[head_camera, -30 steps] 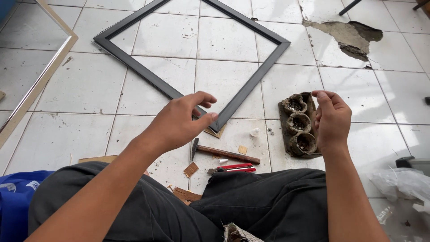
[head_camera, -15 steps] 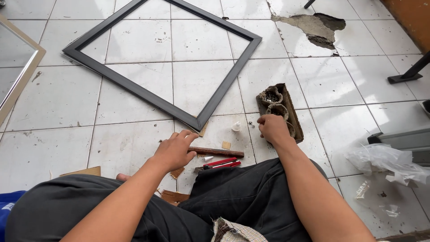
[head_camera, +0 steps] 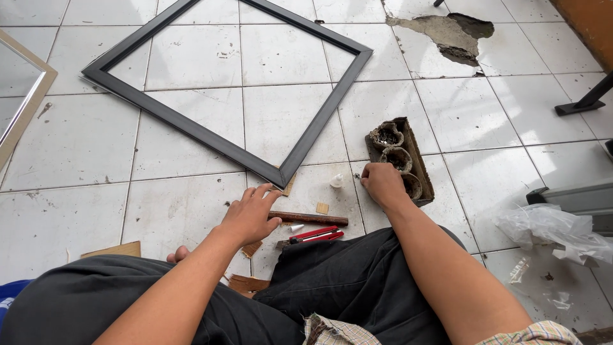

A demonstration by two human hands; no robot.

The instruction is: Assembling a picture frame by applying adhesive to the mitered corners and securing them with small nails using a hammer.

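Resting now: right hand, floorward.

Brown-handled hammer lying flat and nearly horizontal on the white tiles at lower centre, and a dark, grimy compartmented tray with round cups resting at centre right, angled slightly

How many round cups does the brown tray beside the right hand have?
3. One at the far end of the tray, at; one in the middle; one nearest, at, partly hidden by the right hand.
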